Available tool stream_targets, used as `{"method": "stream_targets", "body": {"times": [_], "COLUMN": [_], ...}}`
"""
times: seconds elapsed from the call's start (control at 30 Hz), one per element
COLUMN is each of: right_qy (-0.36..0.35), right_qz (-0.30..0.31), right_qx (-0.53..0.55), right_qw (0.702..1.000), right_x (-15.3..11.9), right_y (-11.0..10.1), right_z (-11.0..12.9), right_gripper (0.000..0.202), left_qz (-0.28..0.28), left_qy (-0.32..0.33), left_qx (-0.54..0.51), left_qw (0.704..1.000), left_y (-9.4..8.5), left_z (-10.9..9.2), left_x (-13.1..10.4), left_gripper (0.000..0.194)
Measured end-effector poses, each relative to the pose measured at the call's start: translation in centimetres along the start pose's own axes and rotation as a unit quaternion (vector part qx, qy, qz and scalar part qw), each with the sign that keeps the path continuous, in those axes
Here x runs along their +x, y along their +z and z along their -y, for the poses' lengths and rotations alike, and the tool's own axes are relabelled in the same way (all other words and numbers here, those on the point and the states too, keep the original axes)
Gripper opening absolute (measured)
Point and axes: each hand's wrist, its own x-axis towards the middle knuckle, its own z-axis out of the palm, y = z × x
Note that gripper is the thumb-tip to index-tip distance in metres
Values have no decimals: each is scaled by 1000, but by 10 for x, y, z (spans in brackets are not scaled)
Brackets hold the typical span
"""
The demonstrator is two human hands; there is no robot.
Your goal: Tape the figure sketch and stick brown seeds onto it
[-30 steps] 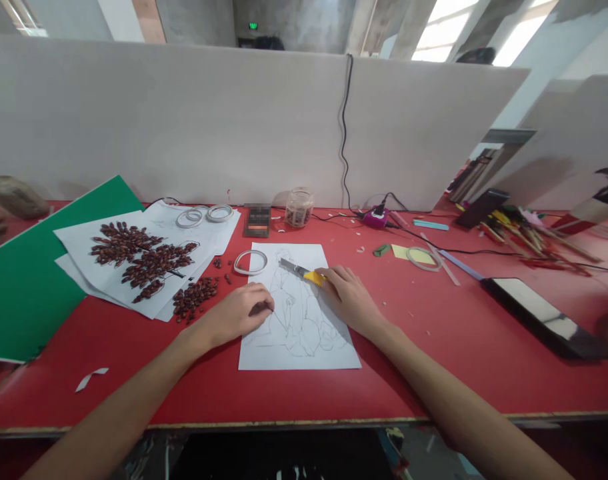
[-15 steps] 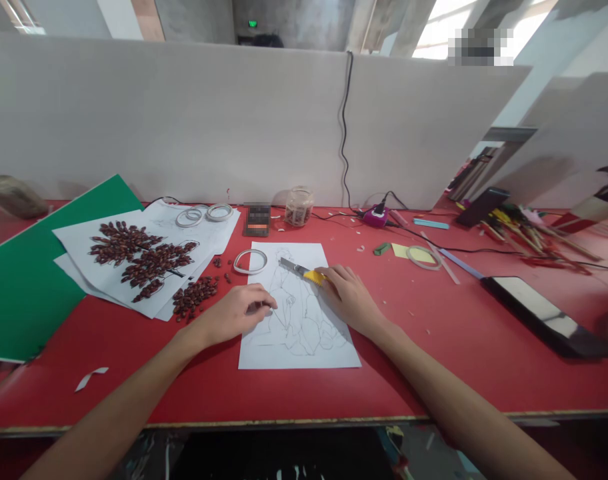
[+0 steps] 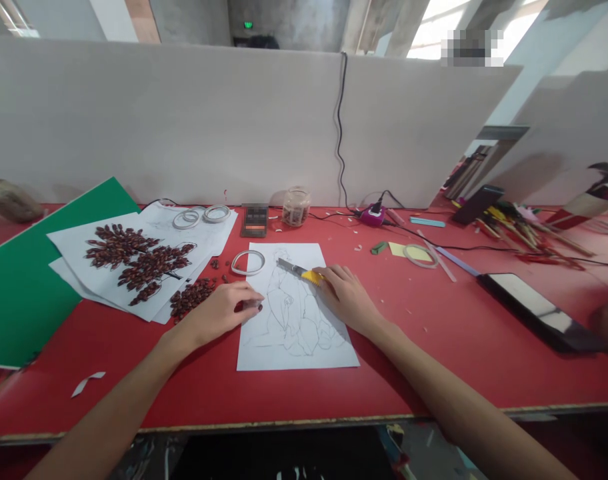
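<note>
1. Left hand [image 3: 221,310]. The fingers are drawn nearly together at the left side of the sheet [image 3: 254,355]; between their tips shows a small dark piece [image 3: 259,307], which looks like a seed. It is too small for its long axis to be told.

2. Right hand [image 3: 349,297]. The fingers are bent over the yellow end of a cutter [image 3: 311,275] and appear closed on it; how firmly they grip cannot be told.

3. Cutter. It lies over the far part of the sheet. Its long axis runs aslant, from the right fingers towards the far left corner of the desk [image 3: 384,390], the grey end pointing away from that hand. The right hand is the nearer; the left fingers are apart from it, closer to the near edge.

4. Sheet. It lies between the two hands, its long axis running from the near edge towards the far edge of the desk. The pencilled figure is largely uncovered, to the right of the dark piece.

5. Seed pile [image 3: 190,299]. It lies just beside the left hand, towards the left edge of the desk and well apart from the right hand. A white coil [image 3: 261,268] lies beyond the left fingers, overlapping the sheet.
</note>
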Motion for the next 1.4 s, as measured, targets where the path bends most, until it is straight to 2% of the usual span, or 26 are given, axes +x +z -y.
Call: {"method": "stream_targets", "body": {"times": [0.23,0.5,0.77,0.97,1.4], "right_qy": [9,3,-4,0,-2], "right_qz": [9,8,-3,-2,-2], "right_qx": [7,3,-3,-3,3], "right_qw": [1000,1000,1000,1000,1000], "right_x": [0,0,0,0,0], "right_y": [-1,1,2,3,2], "right_z": [1,0,0,-1,1], "right_gripper": [32,33,35,33,33], "left_qz": [8,17,18,16,3], "left_qy": [-16,-47,-31,-28,-13], "left_qx": [2,-30,-55,-88,-81], "left_qw": [1000,998,998,996,997], "left_y": [0,0,14,16,24], "left_z": [-9,-7,-20,-18,-19], "left_x": [4,4,-1,-5,-3], "left_gripper": [17,10,14,17,17]}}
